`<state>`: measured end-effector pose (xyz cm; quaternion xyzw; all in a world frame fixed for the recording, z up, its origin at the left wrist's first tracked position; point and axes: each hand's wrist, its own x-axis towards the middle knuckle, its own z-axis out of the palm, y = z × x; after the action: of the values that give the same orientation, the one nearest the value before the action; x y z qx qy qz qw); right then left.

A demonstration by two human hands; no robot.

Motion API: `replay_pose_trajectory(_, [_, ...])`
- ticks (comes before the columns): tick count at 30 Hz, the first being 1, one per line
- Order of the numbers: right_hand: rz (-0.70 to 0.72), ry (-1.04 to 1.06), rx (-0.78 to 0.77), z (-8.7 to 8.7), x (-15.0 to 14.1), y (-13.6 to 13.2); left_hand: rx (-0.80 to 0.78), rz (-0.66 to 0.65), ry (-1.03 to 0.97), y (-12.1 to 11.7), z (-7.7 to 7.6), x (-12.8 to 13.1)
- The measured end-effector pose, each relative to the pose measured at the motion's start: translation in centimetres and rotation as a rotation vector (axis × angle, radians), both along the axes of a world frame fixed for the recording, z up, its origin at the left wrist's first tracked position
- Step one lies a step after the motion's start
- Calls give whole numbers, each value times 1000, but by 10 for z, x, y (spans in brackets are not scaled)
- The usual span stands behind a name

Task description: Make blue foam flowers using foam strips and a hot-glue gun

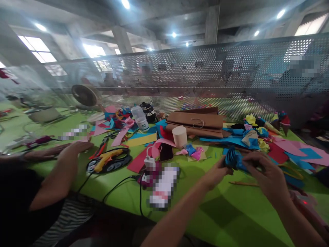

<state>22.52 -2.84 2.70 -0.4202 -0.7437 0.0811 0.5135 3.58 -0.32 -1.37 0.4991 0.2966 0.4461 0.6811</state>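
Note:
My left hand (217,173) and my right hand (262,173) are both closed on a piece of folded blue paper (232,159), held a little above the green table (205,212). The left fingers pinch its left side. The right fingers curl over its right side and hide part of it. A thin orange stick (243,184) lies on the table just under my hands.
A co-worker's arm (60,171) reaches over the table at the left. Near it lies a yellow glue gun (108,157) on a black mat. Coloured paper scraps (257,139), brown paper bags (197,120), a beige roll (180,136) and a plastic bottle (140,118) crowd the far side before a perforated metal screen (205,75).

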Motion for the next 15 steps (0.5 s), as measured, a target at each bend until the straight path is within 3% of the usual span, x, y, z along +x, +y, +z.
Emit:
replay_pose_trajectory(5, [34,-52,26,8,-18,-6,91,10,-68,5,1,0])
replay_pose_trajectory(15, [-8,-96,72,-7,-23,-2,142,35,19,5,-4,5])
